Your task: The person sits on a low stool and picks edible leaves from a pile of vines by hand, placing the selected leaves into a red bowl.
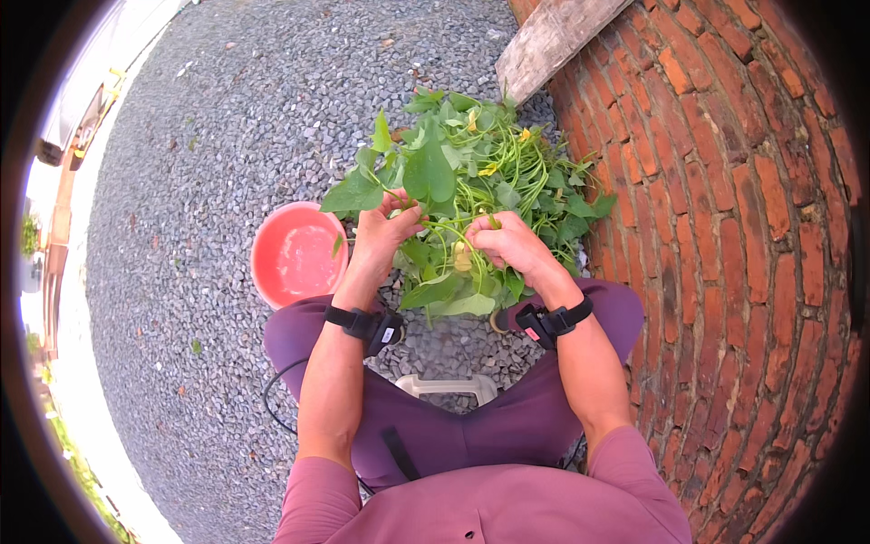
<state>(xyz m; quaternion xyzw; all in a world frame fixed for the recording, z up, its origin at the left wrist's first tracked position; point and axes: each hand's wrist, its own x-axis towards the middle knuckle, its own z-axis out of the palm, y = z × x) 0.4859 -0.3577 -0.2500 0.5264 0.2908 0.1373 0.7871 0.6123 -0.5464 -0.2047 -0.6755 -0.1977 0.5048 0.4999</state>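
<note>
A large heap of leafy green vines (523,163) with long thin stems and some yellow leaves lies on the gravel before me. My left hand (391,221) pinches a green stem at the heap's left side, beside broad leaves. My right hand (499,241) is closed around stems of the same vines, a short way to the right, with its fingertips partly hidden. Green stems span the gap between both hands. A pink plastic basin (299,255) stands left of my left hand, with a small leaf at its right rim.
Grey gravel (204,170) covers the ground. A red brick wall (734,238) runs along the right, with a weathered wooden plank (544,47) against it beyond the heap. A light plastic handle (448,386) shows between my knees. A black cable (268,398) loops beside my left leg.
</note>
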